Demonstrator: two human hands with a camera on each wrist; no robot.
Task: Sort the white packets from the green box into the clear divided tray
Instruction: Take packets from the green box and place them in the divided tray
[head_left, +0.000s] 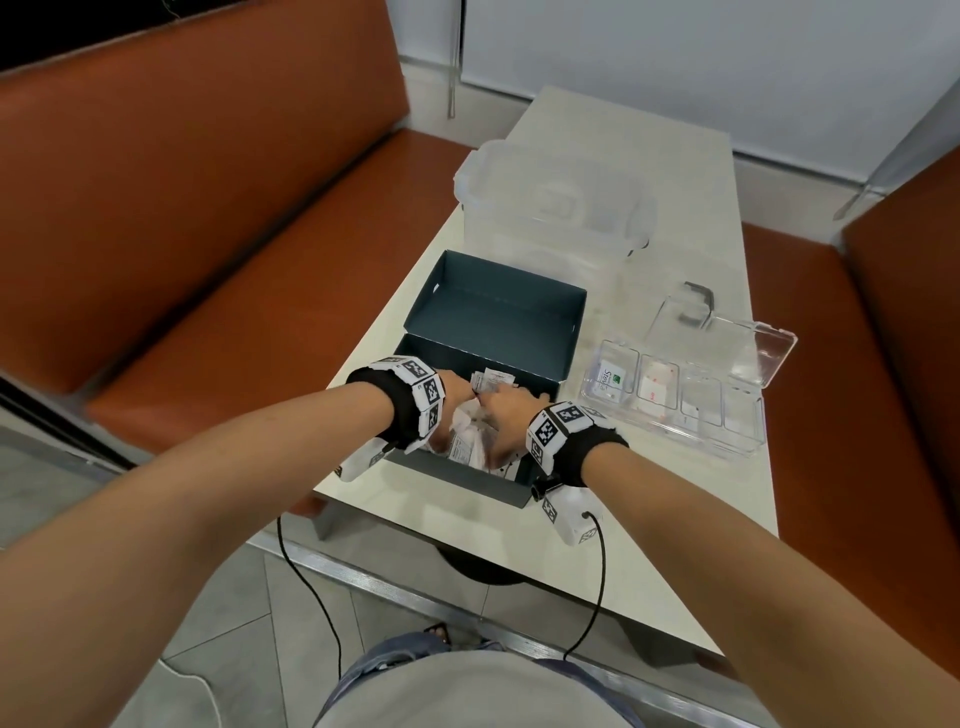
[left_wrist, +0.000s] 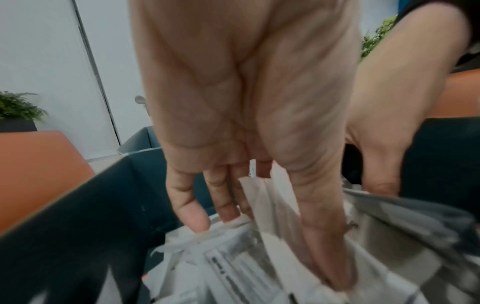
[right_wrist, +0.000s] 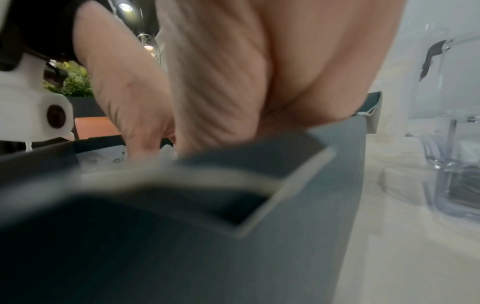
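The table's near edge (head_left: 467, 540) sits right under your forearms, and the green box (head_left: 467, 480) is parked just inside it — bare tabletop only opens up to the right of the box and toward the tray. Both your hands are down inside the box, almost touching. Your left hand (head_left: 457, 387) reaches in palm-down, fingers (left_wrist: 192, 214) fairly straight and pushed into the pile of white packets (head_left: 470, 434); the thumb side has a packet against it, but I can't tell if you're actually pinching it. Your right hand (head_left: 506, 415) is buried in the same pile and the box wall blocks the wrist view, so its grip is a no-call too. Further right, well apart from the box, the clear divided tray (head_left: 748, 441) stands with its lid flipped open — its two left compartments hold packets. Behind everything sits a lidded clear tub (head_left: 550, 202).
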